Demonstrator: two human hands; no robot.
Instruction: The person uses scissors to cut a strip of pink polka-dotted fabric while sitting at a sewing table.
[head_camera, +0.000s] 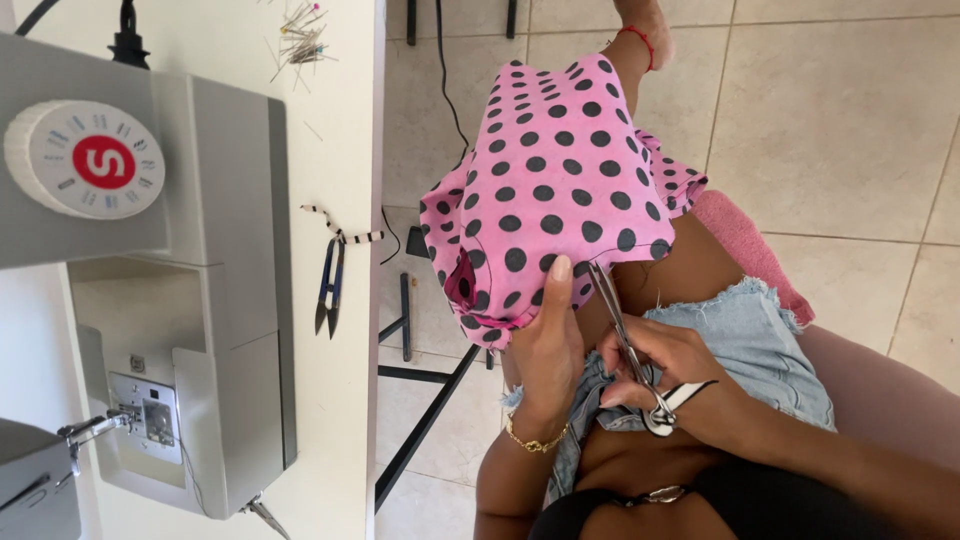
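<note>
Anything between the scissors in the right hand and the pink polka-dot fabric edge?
Nothing visible. The right hand holds the slim metal scissors with their tips already at the lower edge of the pink black-dotted fabric. The left hand grips that same edge right beside the blades, thumb close to them.

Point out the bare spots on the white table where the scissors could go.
Bare tabletop lies between the pin pile and the thread snips, and below the snips beside the sewing machine. The machine crowds the table's other side.
</note>
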